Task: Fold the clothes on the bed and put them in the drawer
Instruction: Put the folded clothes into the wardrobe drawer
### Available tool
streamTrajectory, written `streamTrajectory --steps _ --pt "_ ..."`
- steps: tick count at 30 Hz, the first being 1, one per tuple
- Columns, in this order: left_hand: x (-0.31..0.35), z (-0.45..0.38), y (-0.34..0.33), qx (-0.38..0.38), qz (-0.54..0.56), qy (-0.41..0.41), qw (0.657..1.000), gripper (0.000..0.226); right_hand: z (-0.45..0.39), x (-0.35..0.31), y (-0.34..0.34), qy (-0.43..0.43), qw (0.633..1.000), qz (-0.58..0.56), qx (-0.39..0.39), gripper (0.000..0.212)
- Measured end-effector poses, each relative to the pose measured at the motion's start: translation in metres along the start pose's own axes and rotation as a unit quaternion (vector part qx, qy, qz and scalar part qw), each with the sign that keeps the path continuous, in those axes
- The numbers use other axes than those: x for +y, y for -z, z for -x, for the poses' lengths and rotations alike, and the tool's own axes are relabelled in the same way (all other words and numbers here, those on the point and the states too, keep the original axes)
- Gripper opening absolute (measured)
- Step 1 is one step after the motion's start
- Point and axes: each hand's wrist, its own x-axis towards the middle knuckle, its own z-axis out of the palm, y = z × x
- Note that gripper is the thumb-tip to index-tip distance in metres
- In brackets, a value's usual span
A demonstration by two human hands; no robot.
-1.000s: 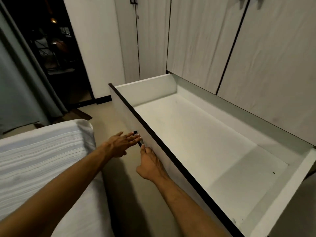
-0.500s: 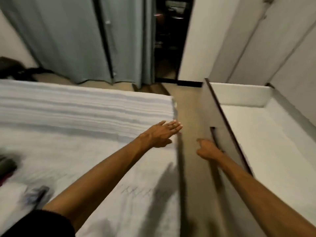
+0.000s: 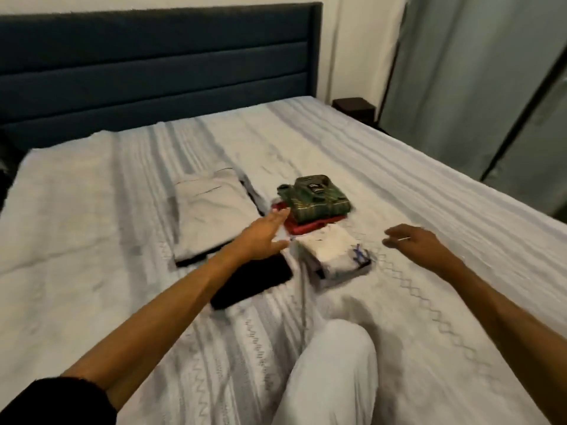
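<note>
Folded clothes lie on the bed (image 3: 414, 194). A green patterned piece (image 3: 316, 199) sits on a red one (image 3: 306, 227). Just in front lies a white folded piece with blue marks (image 3: 333, 251). A flat grey garment (image 3: 211, 216) is to the left, and a black folded piece (image 3: 254, 280) lies partly under my left forearm. My left hand (image 3: 264, 237) reaches out with straight fingers, its tips at the red piece's left edge. My right hand (image 3: 414, 240) hovers right of the white piece, fingers loosely curled, holding nothing. The drawer is out of view.
A dark blue padded headboard (image 3: 153, 65) runs along the back. Grey curtains (image 3: 478, 81) hang at the right, with a small dark bedside stand (image 3: 354, 107) before them. My knee in light trousers (image 3: 331, 372) rests on the bed's near edge.
My view has swung left from the open drawer to the bed. Both hands left the drawer front and now reach over the folded clothes.
</note>
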Motion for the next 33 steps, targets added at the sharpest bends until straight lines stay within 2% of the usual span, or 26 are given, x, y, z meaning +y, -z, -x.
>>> streamTrajectory --steps 4,7,9,10,12,13,14,16,18,20,22,25,28,30,33 --pt "-0.123 0.06 0.035 0.062 0.08 0.173 0.98 0.088 -0.058 -0.116 -0.078 0.074 0.992 -0.068 -0.071 0.041" --pt "-0.195 0.08 0.035 0.134 0.181 0.283 0.932 0.085 -0.108 -0.177 -0.134 0.093 0.978 -0.141 -0.121 0.035" --pt "-0.237 0.081 0.031 0.181 0.28 0.366 0.869 0.09 -0.147 -0.206 -0.17 0.078 0.975 -0.138 -0.157 0.048" --pt "-0.257 0.078 0.027 0.187 0.336 0.408 0.828 0.097 -0.169 -0.216 -0.186 0.056 0.974 -0.139 -0.168 0.064" --pt "-0.28 0.076 0.015 0.182 0.446 0.434 0.761 0.11 -0.196 -0.223 -0.213 -0.003 0.975 -0.158 -0.158 0.097" --pt "-0.298 0.065 0.006 0.162 0.504 0.43 0.732 0.108 -0.219 -0.226 -0.23 -0.025 0.972 -0.173 -0.159 0.107" --pt "-0.305 0.057 -0.001 0.141 0.557 0.416 0.705 0.094 -0.234 -0.225 -0.243 -0.046 0.967 -0.187 -0.168 0.112" --pt "-0.323 0.034 -0.011 0.135 0.626 0.393 0.659 0.055 -0.264 -0.225 -0.271 -0.083 0.95 -0.208 -0.216 0.107" --pt "-0.339 0.007 -0.016 0.119 0.654 0.372 0.648 0.051 -0.289 -0.223 -0.291 -0.112 0.952 -0.178 -0.223 0.1" --pt "-0.348 -0.013 -0.012 0.087 0.647 0.36 0.667 0.055 -0.306 -0.221 -0.303 -0.113 0.964 -0.145 -0.191 0.097" --pt "-0.355 -0.026 -0.013 0.066 0.645 0.358 0.672 0.056 -0.324 -0.216 -0.311 -0.108 0.965 -0.151 -0.186 0.094" --pt "-0.359 -0.034 -0.015 0.069 0.652 0.37 0.658 0.045 -0.332 -0.215 -0.314 -0.102 0.946 -0.193 -0.24 0.098" --pt "-0.349 -0.038 -0.013 0.051 0.655 0.38 0.651 0.04 -0.32 -0.226 -0.309 -0.111 0.904 -0.246 -0.331 0.097" --pt "-0.34 -0.037 -0.017 0.016 0.663 0.396 0.635 0.048 -0.309 -0.23 -0.304 -0.107 0.904 -0.262 -0.321 0.096" --pt "-0.311 -0.037 -0.013 -0.018 0.687 0.405 0.603 0.065 -0.29 -0.232 -0.272 -0.087 0.917 -0.272 -0.279 0.111"
